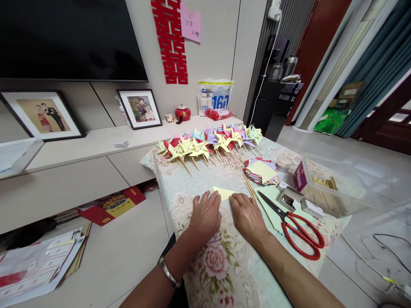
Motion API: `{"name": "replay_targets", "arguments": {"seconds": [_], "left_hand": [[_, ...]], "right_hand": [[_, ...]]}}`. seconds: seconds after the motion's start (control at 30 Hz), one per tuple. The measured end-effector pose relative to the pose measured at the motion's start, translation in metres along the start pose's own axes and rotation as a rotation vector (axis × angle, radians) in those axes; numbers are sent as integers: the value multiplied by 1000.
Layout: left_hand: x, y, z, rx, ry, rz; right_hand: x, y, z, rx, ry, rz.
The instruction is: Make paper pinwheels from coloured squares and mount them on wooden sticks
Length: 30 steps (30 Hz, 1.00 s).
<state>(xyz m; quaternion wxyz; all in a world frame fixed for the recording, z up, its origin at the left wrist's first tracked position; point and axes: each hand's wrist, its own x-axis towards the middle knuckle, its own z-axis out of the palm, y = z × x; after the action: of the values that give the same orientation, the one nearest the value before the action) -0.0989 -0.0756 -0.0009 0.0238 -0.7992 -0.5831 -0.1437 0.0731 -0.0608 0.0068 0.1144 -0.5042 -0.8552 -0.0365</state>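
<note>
A pale yellow sheet of paper (223, 193), folded into a triangle, lies on the flowered tablecloth. My left hand (205, 216) rests palm down at its left end, fingers spread and fingertips touching the edge. Over the right end, my right hand (246, 214) has its fingers bent and pressed together on the paper; its thumb is hard to make out. To the right lie large scissors (293, 226) with red handles, on pale green paper. Thin wooden sticks (249, 187) and a stack of coloured paper squares (261, 172) are just beyond my right hand.
Many finished paper pinwheels (205, 147) on sticks cover the table's far end. A clear plastic box (334, 192) of sticks stands at the right edge, beside a small open box of metal pins (289, 200). A white cabinet (105, 149) runs along the left.
</note>
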Motion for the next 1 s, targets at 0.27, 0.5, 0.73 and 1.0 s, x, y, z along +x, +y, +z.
{"name": "replay_targets", "arguments": {"seconds": [0.27,0.5,0.73,1.0], "left_hand": [[-3,0,7,1,31,9],[-3,3,11,21,14,-36],[-6,7,11,-19,24,-67],[-8,7,7,-44,55,-76]], "right_hand": [[-1,2,-1,20,27,-22],[0,5,2,62,75,64],[17,19,16,316,205,192],[44,17,21,447,203,375]]}}
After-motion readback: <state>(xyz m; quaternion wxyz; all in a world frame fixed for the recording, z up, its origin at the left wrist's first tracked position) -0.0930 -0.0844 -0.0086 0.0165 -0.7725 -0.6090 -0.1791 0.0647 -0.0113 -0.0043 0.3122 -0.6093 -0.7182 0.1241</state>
